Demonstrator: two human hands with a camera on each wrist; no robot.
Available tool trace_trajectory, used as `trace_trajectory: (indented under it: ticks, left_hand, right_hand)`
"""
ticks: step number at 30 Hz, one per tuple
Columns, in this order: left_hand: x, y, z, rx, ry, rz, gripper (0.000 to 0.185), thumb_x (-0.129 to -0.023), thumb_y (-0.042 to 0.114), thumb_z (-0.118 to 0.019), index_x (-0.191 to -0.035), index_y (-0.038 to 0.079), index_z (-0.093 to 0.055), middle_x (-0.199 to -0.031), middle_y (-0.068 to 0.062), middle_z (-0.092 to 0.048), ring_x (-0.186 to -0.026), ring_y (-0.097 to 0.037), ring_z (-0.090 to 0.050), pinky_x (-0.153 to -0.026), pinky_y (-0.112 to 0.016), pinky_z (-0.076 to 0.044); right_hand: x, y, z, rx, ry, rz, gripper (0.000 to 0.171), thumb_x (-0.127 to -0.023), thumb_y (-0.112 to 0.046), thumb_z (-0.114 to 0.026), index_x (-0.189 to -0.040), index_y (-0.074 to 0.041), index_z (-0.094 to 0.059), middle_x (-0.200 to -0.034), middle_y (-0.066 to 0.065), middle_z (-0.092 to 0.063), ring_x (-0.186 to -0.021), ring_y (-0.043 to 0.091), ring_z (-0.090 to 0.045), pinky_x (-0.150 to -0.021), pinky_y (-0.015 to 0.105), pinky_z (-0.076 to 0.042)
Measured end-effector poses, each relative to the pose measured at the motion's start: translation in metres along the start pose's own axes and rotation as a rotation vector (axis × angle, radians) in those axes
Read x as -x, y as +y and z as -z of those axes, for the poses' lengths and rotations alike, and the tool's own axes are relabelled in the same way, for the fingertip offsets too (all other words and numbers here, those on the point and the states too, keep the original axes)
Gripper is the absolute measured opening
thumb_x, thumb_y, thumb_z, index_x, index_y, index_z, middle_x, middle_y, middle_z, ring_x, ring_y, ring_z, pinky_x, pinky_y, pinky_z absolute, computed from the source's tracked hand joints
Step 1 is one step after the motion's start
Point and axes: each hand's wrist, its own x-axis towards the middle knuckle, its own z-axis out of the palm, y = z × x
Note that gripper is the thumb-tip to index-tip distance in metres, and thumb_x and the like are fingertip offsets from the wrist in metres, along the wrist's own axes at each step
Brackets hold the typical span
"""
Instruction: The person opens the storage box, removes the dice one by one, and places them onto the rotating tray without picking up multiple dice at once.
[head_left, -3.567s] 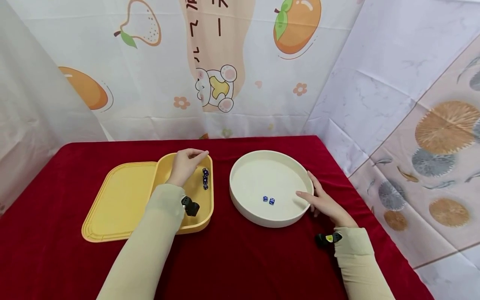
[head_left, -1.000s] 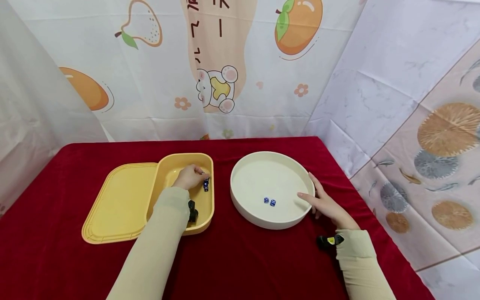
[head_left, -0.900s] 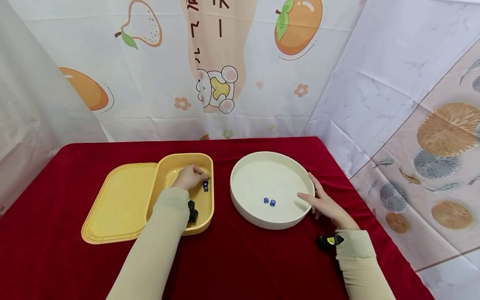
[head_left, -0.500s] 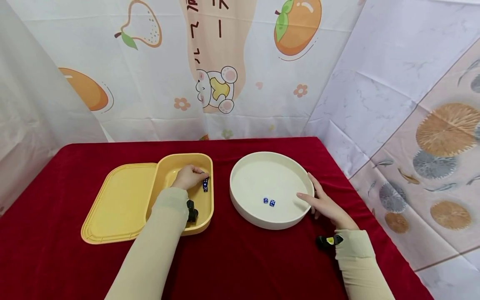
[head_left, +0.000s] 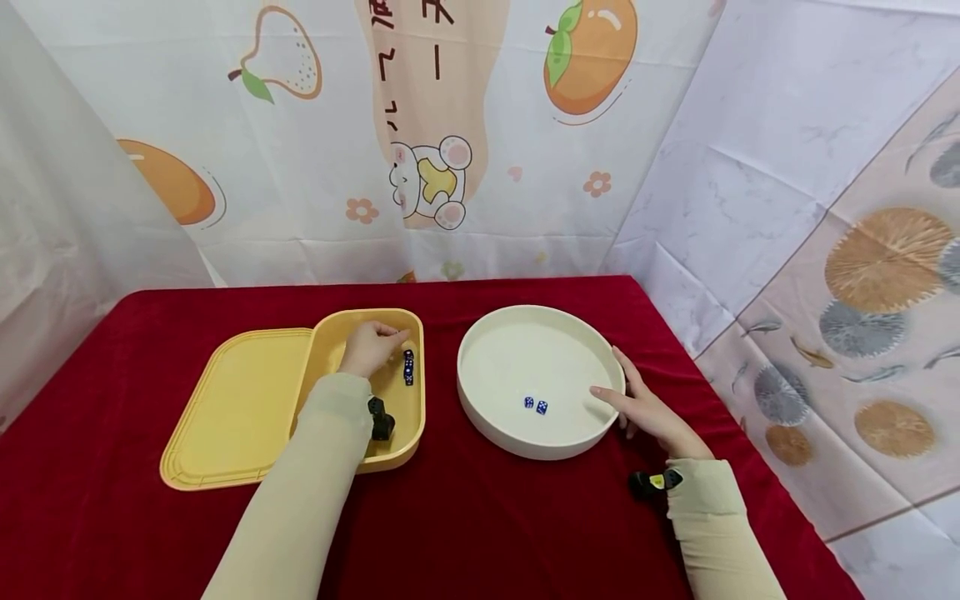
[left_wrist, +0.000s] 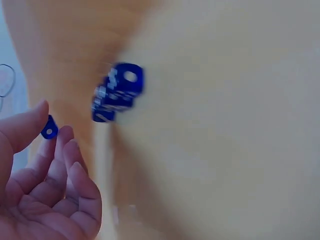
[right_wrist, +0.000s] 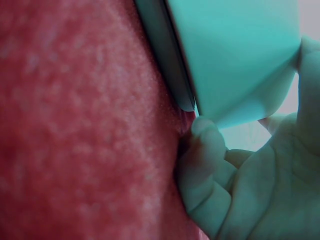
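My left hand (head_left: 390, 337) hovers inside the open yellow box (head_left: 390, 446). It pinches one small blue die (left_wrist: 49, 131) between thumb and fingertip. A short row of blue dice (head_left: 408, 367) lies just to its right against the box wall, and shows blurred as blue dice (left_wrist: 118, 92) in the left wrist view. My right hand (head_left: 633, 400) holds the near right rim of the white round tray (head_left: 480, 417), thumb over the rim and fingers (right_wrist: 210, 150) curled against its outer wall (right_wrist: 235, 55). Two blue dice (head_left: 536, 406) lie inside the tray.
The box's yellow lid (head_left: 240, 404) lies flat to the left, joined to the box. A red cloth (head_left: 480, 517) covers the table. Patterned sheets hang close behind it and along its right edge (head_left: 720, 417).
My left hand has risen a little off the row of dice with one die pinched in it. The right hand and the tray have not moved.
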Motion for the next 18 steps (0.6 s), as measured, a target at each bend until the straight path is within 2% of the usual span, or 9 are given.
trace_trajectory:
  ticks: [5,12,18]
  left_hand:
    - [0.003,0.01,0.003,0.064,0.034,-0.026,0.043,-0.097,0.037,-0.061,-0.121,0.002,-0.064,-0.118,-0.017,-0.065,-0.103,-0.029,-0.062,-0.089,-0.038,-0.049]
    - [0.006,0.02,0.007,0.149,0.014,-0.038,0.04,-0.097,0.036,-0.063,-0.124,0.007,-0.06,-0.121,-0.015,-0.065,-0.109,-0.03,-0.062,-0.095,-0.043,-0.049]
    - [0.006,0.032,0.009,0.169,0.034,-0.099,0.036,-0.094,0.033,-0.068,-0.119,0.009,-0.065,-0.116,-0.011,-0.066,-0.1,-0.025,-0.063,-0.084,-0.031,-0.051]
  right_hand:
    - [0.0,0.0,-0.001,0.004,0.007,-0.009,0.095,-0.094,-0.042,-0.063,-0.159,-0.032,0.005,-0.065,0.004,-0.05,-0.056,0.016,-0.05,-0.05,0.033,-0.048]
    - [-0.001,-0.001,0.0,0.002,0.007,-0.004,0.095,-0.095,-0.041,-0.063,-0.159,-0.032,0.006,-0.064,0.005,-0.049,-0.056,0.016,-0.049,-0.05,0.033,-0.047]
    - [0.0,0.001,0.0,-0.004,0.005,-0.002,0.095,-0.094,-0.041,-0.063,-0.159,-0.032,0.005,-0.065,0.005,-0.049,-0.056,0.016,-0.05,-0.05,0.033,-0.047]
